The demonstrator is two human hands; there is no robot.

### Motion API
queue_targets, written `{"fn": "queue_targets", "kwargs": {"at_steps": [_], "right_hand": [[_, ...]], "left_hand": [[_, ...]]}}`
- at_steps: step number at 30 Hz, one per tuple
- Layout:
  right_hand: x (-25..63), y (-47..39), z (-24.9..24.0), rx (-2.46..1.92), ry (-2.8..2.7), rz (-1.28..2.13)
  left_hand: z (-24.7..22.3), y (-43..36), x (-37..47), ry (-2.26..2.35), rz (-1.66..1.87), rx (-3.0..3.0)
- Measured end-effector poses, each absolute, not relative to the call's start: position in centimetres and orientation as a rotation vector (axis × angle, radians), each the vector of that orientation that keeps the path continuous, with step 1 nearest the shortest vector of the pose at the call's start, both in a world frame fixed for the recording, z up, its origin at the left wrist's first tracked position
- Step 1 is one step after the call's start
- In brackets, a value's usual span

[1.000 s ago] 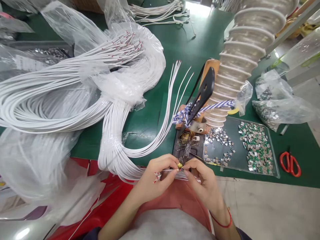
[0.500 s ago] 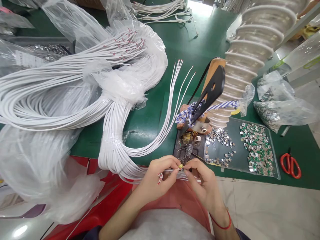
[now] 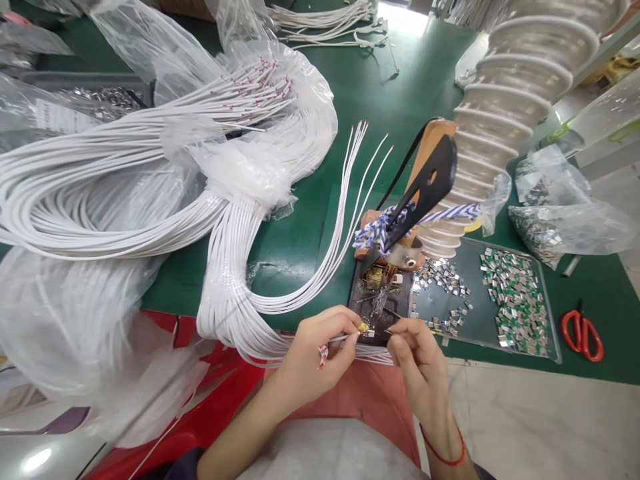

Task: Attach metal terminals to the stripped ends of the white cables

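Right hand [image 3: 417, 350] has drawn away from left hand [image 3: 320, 343], which pinches wire [image 3: 345, 339]

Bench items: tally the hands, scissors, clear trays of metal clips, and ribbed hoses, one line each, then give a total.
Hands: 2 (left hand, right hand)
Red scissors: 1
Clear tray of metal clips: 1
Ribbed hose: 1
Total: 5
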State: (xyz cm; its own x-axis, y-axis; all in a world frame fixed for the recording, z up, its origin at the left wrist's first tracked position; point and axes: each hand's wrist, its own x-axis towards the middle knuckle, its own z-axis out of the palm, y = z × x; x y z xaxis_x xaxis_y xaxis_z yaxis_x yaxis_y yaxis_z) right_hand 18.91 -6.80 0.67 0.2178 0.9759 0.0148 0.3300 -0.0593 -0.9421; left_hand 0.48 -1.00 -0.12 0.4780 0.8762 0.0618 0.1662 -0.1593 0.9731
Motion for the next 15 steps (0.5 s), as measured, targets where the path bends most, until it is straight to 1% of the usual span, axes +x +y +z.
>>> {"fn": "queue_targets", "kwargs": {"at_steps": [10,15], "right_hand": [[17.5,-6.1,0.2,-1.419,-1.160,0.942],[17.2,-6.0,0.2,-1.397,-1.107,0.912]], "left_hand": [[0.5,-0.8,1.1,0.924,0.847,1.701],[0.6,-0.7,1.1,0.939,0.858,1.711]]}}
